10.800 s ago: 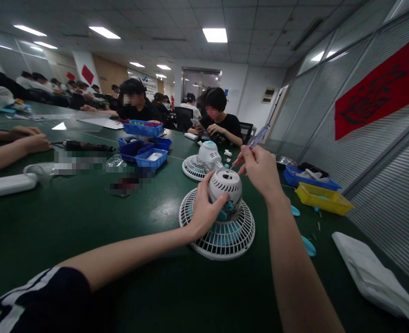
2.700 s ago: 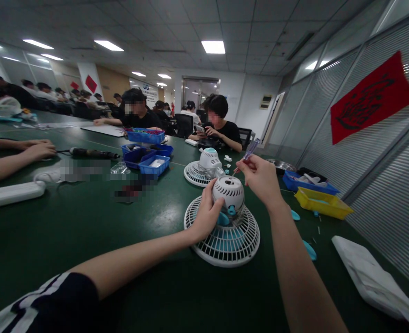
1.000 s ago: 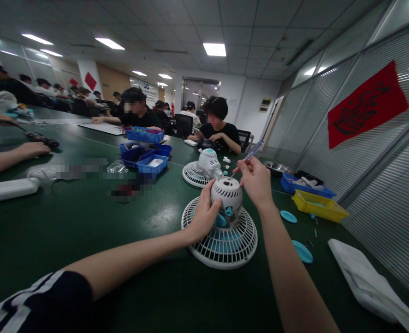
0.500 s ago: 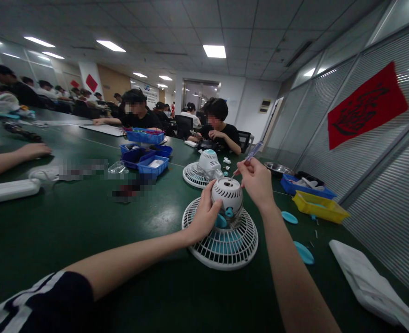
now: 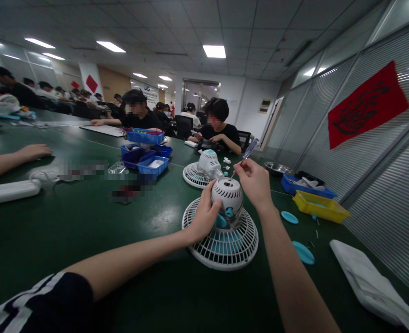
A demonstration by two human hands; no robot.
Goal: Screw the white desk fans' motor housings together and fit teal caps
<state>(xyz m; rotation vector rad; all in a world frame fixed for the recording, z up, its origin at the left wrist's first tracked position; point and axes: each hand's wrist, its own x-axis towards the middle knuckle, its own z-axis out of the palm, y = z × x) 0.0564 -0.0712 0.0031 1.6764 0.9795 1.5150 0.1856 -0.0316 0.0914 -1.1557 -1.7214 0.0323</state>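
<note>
A small white fan [image 5: 221, 238] lies face down on the green table [image 5: 86, 231], its round motor housing [image 5: 229, 193] pointing up. My left hand [image 5: 204, 217] is wrapped around the left side of that housing. My right hand [image 5: 254, 182] pinches a screwdriver [image 5: 247, 152] with a clear handle, its tip angled down toward the top of the housing. A second white fan [image 5: 202, 169] lies face down just behind.
Blue bins [image 5: 149, 159] sit at mid-table, a yellow tray [image 5: 320, 206] and a blue tray [image 5: 308, 185] at the right. Two teal discs [image 5: 303, 252] and small screws lie near my right arm, a white cloth [image 5: 374, 282] beyond. Another person's arm [image 5: 13, 159] rests at left; several people sit opposite.
My right hand has tilted the screwdriver slightly more upright and shifted a little left. My left hand and the fan have stayed put. A dark tool at far left is gone from view.
</note>
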